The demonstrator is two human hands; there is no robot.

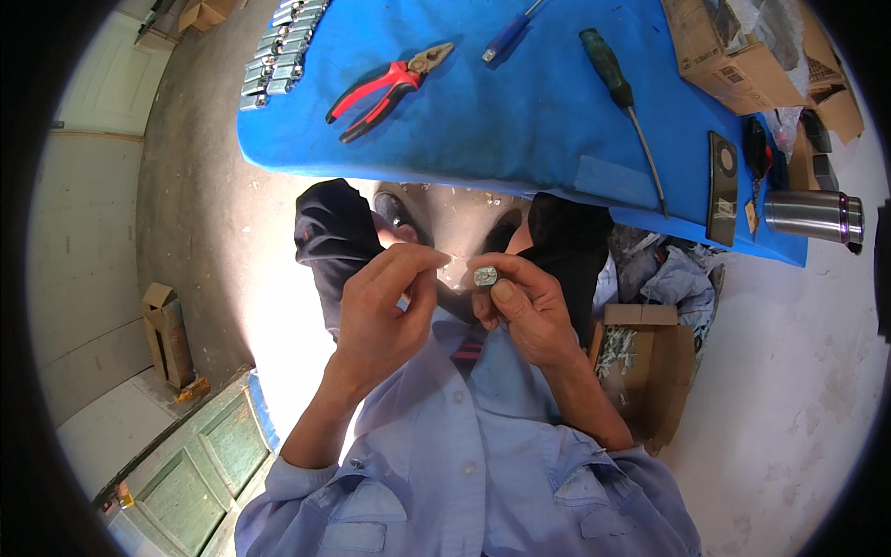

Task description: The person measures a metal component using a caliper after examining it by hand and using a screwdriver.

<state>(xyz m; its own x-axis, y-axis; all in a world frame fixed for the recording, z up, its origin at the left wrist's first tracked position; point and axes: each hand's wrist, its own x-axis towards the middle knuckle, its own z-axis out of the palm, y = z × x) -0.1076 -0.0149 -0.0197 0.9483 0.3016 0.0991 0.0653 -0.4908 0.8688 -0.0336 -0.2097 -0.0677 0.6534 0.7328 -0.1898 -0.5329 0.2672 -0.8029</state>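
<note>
Over my lap, my right hand pinches a small silvery metal part between thumb and forefinger. One end of it faces up, rounded and shiny; its exact kind does not show. To its left, a short gap away, my left hand has thumb and fingers drawn together in a pinch. Whatever lies between those fingertips, if anything, is too small to make out. Both hands are below the near edge of the blue-covered table. On its far left corner stand rows of similar silvery metal pieces.
Red-and-black pliers, a blue-handled screwdriver and a dark green screwdriver lie on the table. At right are a steel flask, a dark flat plate and a cardboard box. An open carton holds small metal pieces.
</note>
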